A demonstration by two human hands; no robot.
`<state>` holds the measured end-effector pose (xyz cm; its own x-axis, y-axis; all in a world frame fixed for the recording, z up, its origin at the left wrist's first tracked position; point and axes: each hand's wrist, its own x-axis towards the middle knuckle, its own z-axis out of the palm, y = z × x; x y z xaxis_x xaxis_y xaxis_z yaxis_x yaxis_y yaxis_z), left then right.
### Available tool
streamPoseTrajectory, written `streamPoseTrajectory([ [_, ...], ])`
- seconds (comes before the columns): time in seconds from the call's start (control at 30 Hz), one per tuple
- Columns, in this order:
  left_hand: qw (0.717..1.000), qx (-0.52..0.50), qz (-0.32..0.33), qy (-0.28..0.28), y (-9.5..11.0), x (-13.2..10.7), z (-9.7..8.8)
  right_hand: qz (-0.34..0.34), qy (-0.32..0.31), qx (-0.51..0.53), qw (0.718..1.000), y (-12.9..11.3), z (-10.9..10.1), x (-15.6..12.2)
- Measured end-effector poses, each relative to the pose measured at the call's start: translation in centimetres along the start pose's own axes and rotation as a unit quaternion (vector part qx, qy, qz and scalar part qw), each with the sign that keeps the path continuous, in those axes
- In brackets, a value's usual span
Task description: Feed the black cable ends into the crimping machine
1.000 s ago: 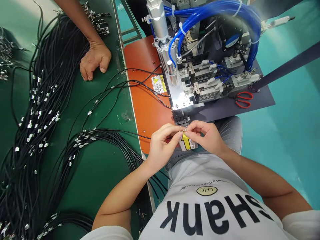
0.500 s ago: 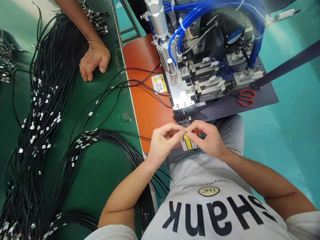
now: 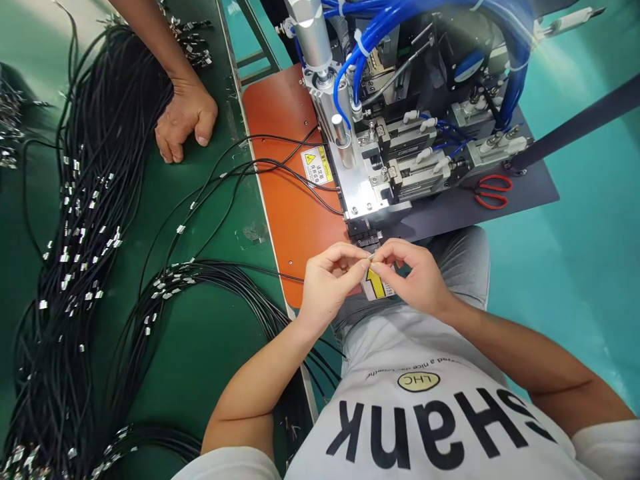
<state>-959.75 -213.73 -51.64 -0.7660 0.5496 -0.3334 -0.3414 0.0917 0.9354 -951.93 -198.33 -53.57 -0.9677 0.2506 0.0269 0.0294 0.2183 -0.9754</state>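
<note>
Green table [image 3: 200, 347] with black cables [image 3: 110, 100], machine [image 3: 361, 180] alongside, both hands [image 3: 325, 287] [image 3: 414, 275] together, pinching a tiny piece [image 3: 371, 258]

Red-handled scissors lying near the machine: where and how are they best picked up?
Probably by the red handles, coming from the person's right and from above. The handle loops point rightward on the dark base plate with nothing lying over them, while the other end points in toward the machine and the blades can't be clearly seen.

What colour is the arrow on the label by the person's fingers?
Yellow with a dark outline; the arrow shows best in the head view.
</note>
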Motion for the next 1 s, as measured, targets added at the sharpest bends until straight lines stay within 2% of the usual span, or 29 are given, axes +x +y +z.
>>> streamPoseTrajectory([
  [0.17, 0.999, -0.035, 0.005, 0.011, -0.33, -0.02, 0.19, -0.002, -0.004, -0.011, 1.0, -0.05, 0.1, 0.04],
  [0.57, 0.991, -0.115, -0.072, 0.018, -0.23, 0.14, 0.33, -0.016, 0.002, -0.038, 0.999, 0.02, 0.48, -0.22],
  [0.77, 0.987, -0.126, -0.099, 0.014, -0.31, 0.41, 0.11, -0.006, 0.022, -0.046, 0.999, 0.42, 0.76, -0.25],
  [1.0, 0.987, -0.122, -0.101, 0.01, -0.34, 0.35, 0.1, -0.008, 0.025, -0.048, 0.998, 0.55, 0.67, -0.48],
])
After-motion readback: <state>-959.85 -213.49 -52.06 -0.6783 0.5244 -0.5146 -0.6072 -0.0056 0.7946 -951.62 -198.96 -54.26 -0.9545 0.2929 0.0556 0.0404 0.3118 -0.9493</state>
